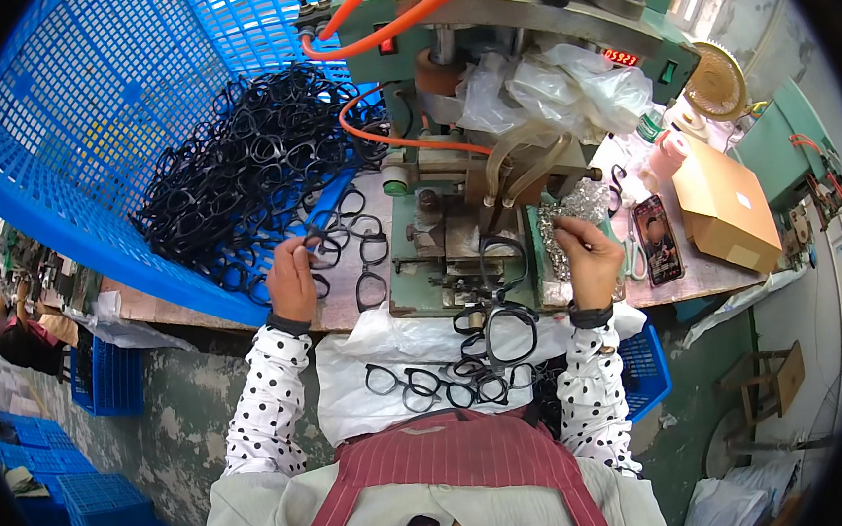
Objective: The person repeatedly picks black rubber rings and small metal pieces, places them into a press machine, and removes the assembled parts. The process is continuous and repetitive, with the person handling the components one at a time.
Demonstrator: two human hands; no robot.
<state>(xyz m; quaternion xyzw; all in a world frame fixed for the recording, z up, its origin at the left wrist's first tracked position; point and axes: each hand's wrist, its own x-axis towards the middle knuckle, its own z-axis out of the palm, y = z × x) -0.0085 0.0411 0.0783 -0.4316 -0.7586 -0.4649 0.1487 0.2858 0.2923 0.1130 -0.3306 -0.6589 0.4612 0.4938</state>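
Note:
My left hand (292, 283) is closed at the basket's near edge, fingertips pinched at a black eyeglass frame (324, 239). More black frames lie beside it on the table. My right hand (591, 258) has thumb and fingers drawn together over a heap of shiny metal scraps (575, 206); whatever is between them is hidden. Between both hands stands a green press machine (413, 288). A black eyeglass frame (533, 331) hangs at its front, one rim up against the fixture. Below, several black frames (459, 394) rest on a white cloth (345, 368) over my lap.
A big blue basket (71, 216) of black frames stands at the left. Orange hoses (403, 29) loop over the machine. At the right lie scissors (635, 256), a phone (659, 239) and a cardboard box (723, 205). A blue crate (647, 369) sits below the table.

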